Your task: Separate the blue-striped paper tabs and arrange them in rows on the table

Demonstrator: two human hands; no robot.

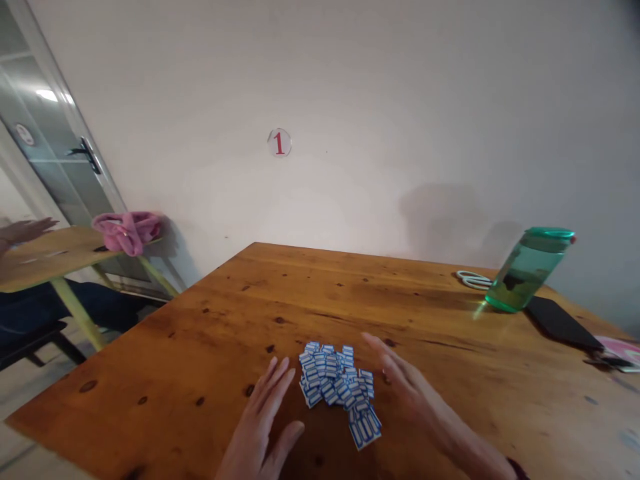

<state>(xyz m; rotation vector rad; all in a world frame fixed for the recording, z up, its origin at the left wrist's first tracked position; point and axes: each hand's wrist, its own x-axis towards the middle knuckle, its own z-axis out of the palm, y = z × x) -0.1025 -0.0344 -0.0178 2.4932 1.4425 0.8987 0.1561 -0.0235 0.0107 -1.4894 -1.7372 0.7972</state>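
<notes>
A loose heap of small blue-and-white cards or label pieces [327, 373] lies on the wooden table [225, 320] in front of me. Several overlap, and one part of the heap juts out toward the near right. On the heap's left side, my left hand [263, 423] hovers with fingers stretched and thumb apart, holding nothing. My right hand [400, 373] is on the other side, fingers extended, with a small gap between it and the pieces. Neither hand appears to touch the heap. Print on the pieces is too small to read.
At the right stand a green water bottle [530, 270], a coiled white cable [473, 280], a black phone-like slab [563, 323] and a pink item [620, 350]. To the left, another person's hand [27, 230] is over a second table [45, 263] with a pink fluffy item [129, 230].
</notes>
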